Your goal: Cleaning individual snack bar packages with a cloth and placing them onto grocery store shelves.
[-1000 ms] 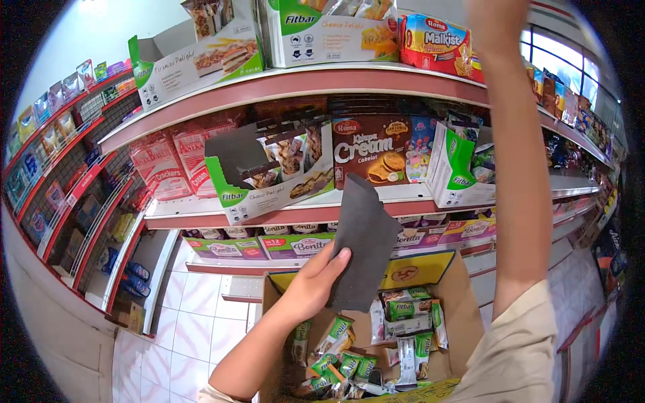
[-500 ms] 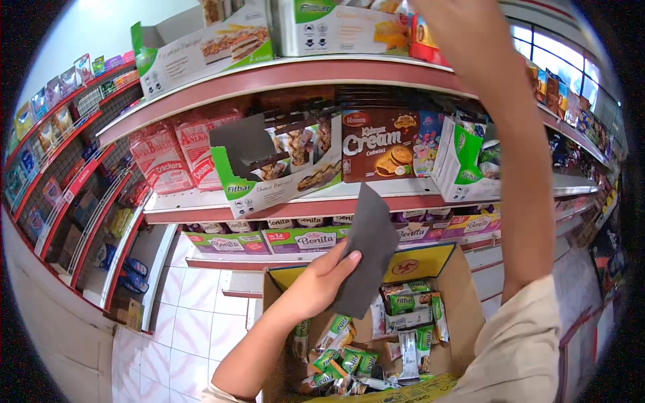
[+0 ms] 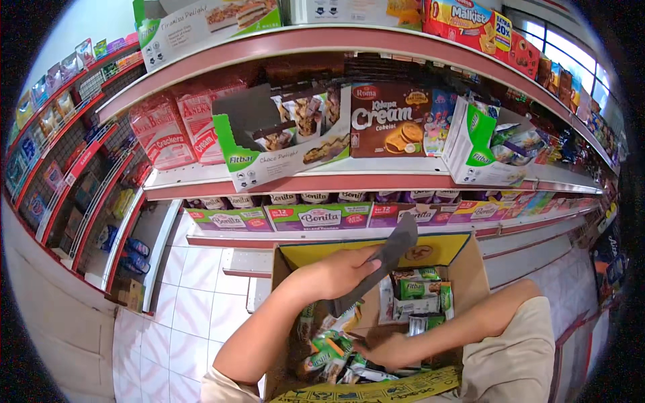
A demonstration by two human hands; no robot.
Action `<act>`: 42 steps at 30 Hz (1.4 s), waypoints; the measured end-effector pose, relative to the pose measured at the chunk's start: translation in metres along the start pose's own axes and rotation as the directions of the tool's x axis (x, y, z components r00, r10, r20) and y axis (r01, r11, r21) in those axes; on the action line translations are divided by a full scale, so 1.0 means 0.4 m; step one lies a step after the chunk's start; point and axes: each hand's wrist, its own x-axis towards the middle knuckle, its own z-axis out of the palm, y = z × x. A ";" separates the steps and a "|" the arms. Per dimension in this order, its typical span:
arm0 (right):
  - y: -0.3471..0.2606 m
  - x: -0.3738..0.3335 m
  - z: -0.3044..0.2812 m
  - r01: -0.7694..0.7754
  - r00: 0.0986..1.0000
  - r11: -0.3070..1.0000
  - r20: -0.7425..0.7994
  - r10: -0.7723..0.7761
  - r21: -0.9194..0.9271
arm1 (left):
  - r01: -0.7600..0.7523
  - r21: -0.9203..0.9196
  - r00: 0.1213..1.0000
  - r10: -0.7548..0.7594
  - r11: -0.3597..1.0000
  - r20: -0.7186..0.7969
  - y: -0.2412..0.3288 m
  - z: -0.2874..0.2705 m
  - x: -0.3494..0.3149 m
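A: Left hand (image 3: 339,274)?
B: Closed on a dark grey card sheet (image 3: 379,269), thumb against its face. Sheet held tilted over the cardboard box (image 3: 476,279), lower end toward the box's left side, upper end overlapping the yellow far flap (image 3: 321,254) in view.

A: Right hand (image 3: 386,352)?
B: Down inside the box, near the middle of its near edge. Fingertips among the wrapped snack bars (image 3: 328,348); whether they grip one, cannot tell.

A: Position of the bars?
B: Loose heap toward the near left corner, mostly green wrappers, lying at mixed angles. Second group, more closely packed, by the far right corner. Right forearm hides part of the bottom.

A: Behind the box?
B: A shelf (image 3: 396,171). Red cracker packs (image 3: 164,138) near its left end; beside them, a cut-away display carton (image 3: 292,160) with bars inside, angled at the front edge. Next, a brown biscuit box (image 3: 386,121), upright. Right of that, a second green-and-white carton (image 3: 474,161), holding wrapped packets.
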 end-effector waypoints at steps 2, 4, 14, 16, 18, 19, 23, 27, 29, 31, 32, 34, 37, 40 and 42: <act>0.011 0.012 0.010 0.042 0.999 0.979 -0.015 -0.040 0.197 | -0.011 -0.013 1.000 0.011 1.000 0.000 0.011 0.010 -0.004; 0.005 -0.042 -0.114 0.022 0.989 0.798 0.103 -0.105 0.602 | -0.005 -0.024 1.000 0.005 1.000 -0.013 0.008 0.003 -0.003; 0.058 -0.344 -0.400 0.571 0.592 0.796 -0.772 -0.231 0.200 | -0.012 -0.648 0.983 -0.108 0.761 -0.145 0.060 -0.039 -0.024; 0.085 -0.404 -0.418 0.562 0.452 0.754 -0.890 0.064 0.339 | 0.008 -0.763 0.965 -0.204 0.646 -0.163 0.092 -0.042 -0.037; 0.127 -0.391 -0.406 0.490 0.119 0.834 -0.967 0.225 0.254 | -0.095 -0.769 0.917 -0.245 0.632 -0.314 0.052 -0.026 -0.078; 0.135 -0.385 -0.406 0.423 -0.002 0.866 -0.956 0.295 0.266 | -0.056 -0.919 0.963 -0.221 0.390 -0.152 0.039 -0.042 -0.054; 0.146 -0.368 -0.408 0.236 -0.079 0.916 -0.934 0.349 0.323 | -0.067 -0.881 0.934 -0.282 0.469 -0.221 0.073 -0.039 -0.046; 0.146 -0.369 -0.405 -0.014 -0.192 0.969 -0.952 0.240 0.247 | -0.095 -0.907 0.928 -0.294 0.410 -0.230 0.070 -0.040 -0.044; 0.159 -0.370 -0.395 0.044 -0.167 0.969 -0.954 0.248 0.244 | -0.156 -0.876 0.914 -0.269 0.456 -0.303 0.070 -0.033 -0.042; 0.153 -0.379 -0.398 0.044 -0.196 0.965 -0.945 0.262 0.259 | -0.213 -0.841 0.900 -0.236 0.498 -0.368 0.072 -0.037 -0.035; 0.149 -0.384 -0.401 0.047 -0.220 0.961 -0.936 0.275 0.271 | -0.272 -0.859 0.913 -0.166 0.433 -0.372 0.074 -0.043 -0.033; 0.140 -0.398 -0.410 0.032 -0.248 0.972 -0.940 0.234 0.233 | -0.355 -0.876 0.906 -0.110 0.326 -0.408 0.078 -0.046 -0.032; 0.145 -0.402 -0.407 -0.022 -0.231 0.987 -0.961 0.153 0.162 | -0.367 -0.851 0.906 -0.062 0.376 -0.419 0.064 -0.042 -0.048; 0.144 -0.393 -0.401 -0.070 -0.158 0.989 -0.980 0.117 0.129 | -0.347 -0.784 0.869 -0.138 0.515 -0.475 0.080 -0.034 -0.034; 0.131 -0.385 -0.402 -0.083 -0.147 0.990 -0.984 0.099 0.113 | -0.279 -0.799 0.880 -0.191 0.533 -0.435 0.085 -0.037 -0.036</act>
